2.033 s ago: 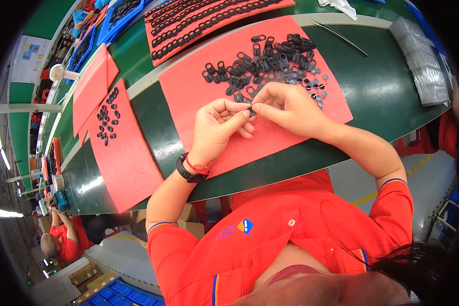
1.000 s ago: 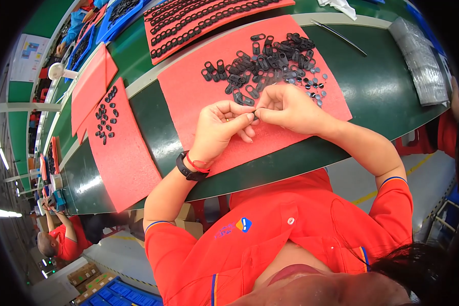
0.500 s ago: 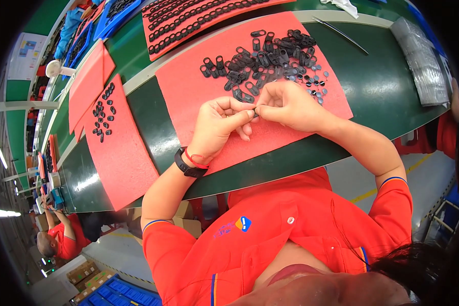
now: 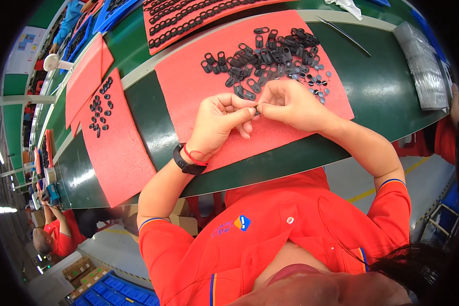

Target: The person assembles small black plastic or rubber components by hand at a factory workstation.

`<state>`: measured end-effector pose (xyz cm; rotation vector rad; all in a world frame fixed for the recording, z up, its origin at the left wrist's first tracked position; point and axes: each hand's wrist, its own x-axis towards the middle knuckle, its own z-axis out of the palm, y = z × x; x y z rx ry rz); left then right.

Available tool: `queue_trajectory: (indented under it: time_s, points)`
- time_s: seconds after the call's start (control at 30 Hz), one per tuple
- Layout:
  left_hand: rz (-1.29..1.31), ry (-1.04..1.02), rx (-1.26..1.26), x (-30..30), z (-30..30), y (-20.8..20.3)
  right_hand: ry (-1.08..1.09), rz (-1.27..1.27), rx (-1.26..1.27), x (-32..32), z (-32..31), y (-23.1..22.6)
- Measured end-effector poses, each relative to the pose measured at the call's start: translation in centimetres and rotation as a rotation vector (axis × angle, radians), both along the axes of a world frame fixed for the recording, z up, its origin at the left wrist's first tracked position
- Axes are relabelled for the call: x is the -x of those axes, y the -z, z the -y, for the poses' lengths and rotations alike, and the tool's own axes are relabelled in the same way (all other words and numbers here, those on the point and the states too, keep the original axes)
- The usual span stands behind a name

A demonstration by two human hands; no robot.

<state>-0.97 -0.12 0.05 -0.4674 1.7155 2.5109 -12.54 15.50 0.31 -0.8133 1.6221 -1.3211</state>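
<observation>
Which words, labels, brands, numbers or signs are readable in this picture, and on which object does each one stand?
No text is clear enough to quote.
Red shirt: small lettering beside a blue-and-orange emblem, too small to read.
White poster, far left: printed matter, too small and blurred.
Pile of black parts: no lettering can be made out.

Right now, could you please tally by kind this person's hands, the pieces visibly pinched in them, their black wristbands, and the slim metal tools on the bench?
Left hand and right hand: 2
Pinched dark piece: 1
Black wristband: 1
Slim metal tool: 1
Total: 5
</observation>
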Motion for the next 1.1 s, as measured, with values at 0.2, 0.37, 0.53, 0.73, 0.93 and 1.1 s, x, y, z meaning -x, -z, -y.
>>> queue_trajectory:
  time_s: [0.2, 0.37, 0.53, 0.73, 0.93, 1.1]
  points:
    - [0.02, 0.003, 0.006, 0.0, -0.01, -0.01, -0.002, -0.006, -0.017, 0.0, -0.05, -0.18]
    - [0.013, 0.0, 0.014, -0.06, -0.03, 0.15, -0.005, -0.044, -0.034, 0.02, -0.07, -0.1]
    - [0.016, -0.003, 0.009, -0.06, -0.12, 0.11, 0.001, -0.044, -0.037, -0.09, -0.07, -0.14]
    - [0.013, -0.034, 0.003, -0.02, -0.28, 0.06, -0.003, 0.019, 0.015, 0.02, 0.03, 0.31]
    - [-0.006, -0.03, 0.026, -0.06, -0.35, 0.09, 0.009, -0.086, -0.058, -0.21, 0.17, -0.35]
    - [0.002, -0.019, 0.047, -0.01, -0.2, 0.19, 0.034, -0.117, -0.025, -0.37, 0.25, 0.02]
